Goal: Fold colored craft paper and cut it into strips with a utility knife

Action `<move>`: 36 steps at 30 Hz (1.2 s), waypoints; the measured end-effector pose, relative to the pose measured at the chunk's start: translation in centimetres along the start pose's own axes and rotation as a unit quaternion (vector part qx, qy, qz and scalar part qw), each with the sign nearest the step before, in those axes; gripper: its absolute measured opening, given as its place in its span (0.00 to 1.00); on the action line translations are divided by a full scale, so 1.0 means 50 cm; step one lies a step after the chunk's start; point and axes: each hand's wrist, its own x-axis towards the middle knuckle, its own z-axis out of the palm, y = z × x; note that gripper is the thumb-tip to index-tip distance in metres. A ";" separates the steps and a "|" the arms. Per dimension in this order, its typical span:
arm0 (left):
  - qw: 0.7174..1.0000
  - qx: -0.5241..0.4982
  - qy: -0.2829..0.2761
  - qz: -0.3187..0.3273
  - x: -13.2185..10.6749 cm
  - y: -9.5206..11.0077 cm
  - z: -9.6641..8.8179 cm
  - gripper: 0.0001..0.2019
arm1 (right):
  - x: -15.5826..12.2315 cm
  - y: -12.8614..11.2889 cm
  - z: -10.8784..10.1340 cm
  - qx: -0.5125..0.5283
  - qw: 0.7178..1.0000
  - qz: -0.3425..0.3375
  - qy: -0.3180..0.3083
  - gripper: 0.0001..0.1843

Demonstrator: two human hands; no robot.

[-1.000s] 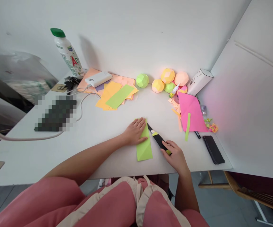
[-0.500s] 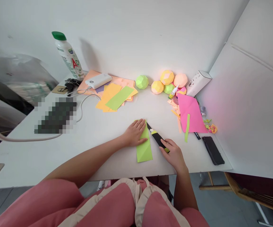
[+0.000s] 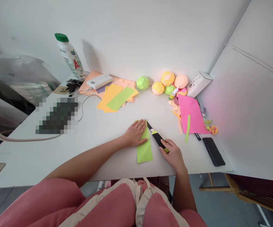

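A folded green paper strip lies near the front edge of the white table. My left hand rests flat on its upper half, fingers stretched out. My right hand is closed round the handle of a black and yellow utility knife. The knife's tip sits at the strip's upper right corner, close to my left fingertips.
A pink sheet with a green sliver and paper scraps lies to the right, beside a black phone. Paper balls, a white box and glue stand at the back. Orange and green sheets, a power bank, a bottle and cable sit left.
My right hand has pushed the knife a little forward along the strip's right edge, toward its top corner. My left hand stays pressed on the paper.
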 end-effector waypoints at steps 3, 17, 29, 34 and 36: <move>1.000 -0.005 0.009 -0.004 0.000 0.000 0.001 0.41 | 0.001 0.001 0.002 0.004 1.000 0.002 -0.001 0.19; 1.000 -0.025 0.010 -0.013 0.000 0.000 -0.002 0.43 | -0.020 0.025 0.013 0.081 0.995 -0.009 0.054 0.17; 0.937 -0.279 0.163 -0.132 -0.003 -0.026 0.005 0.33 | -0.031 0.037 0.009 0.180 0.981 -0.016 0.071 0.16; 0.870 -0.410 0.216 -0.170 0.005 -0.042 0.002 0.28 | -0.033 0.042 0.014 0.175 0.982 -0.025 0.071 0.16; 0.856 -0.429 0.221 -0.185 0.006 -0.047 -0.005 0.26 | -0.033 0.042 0.015 0.171 0.982 -0.025 0.073 0.17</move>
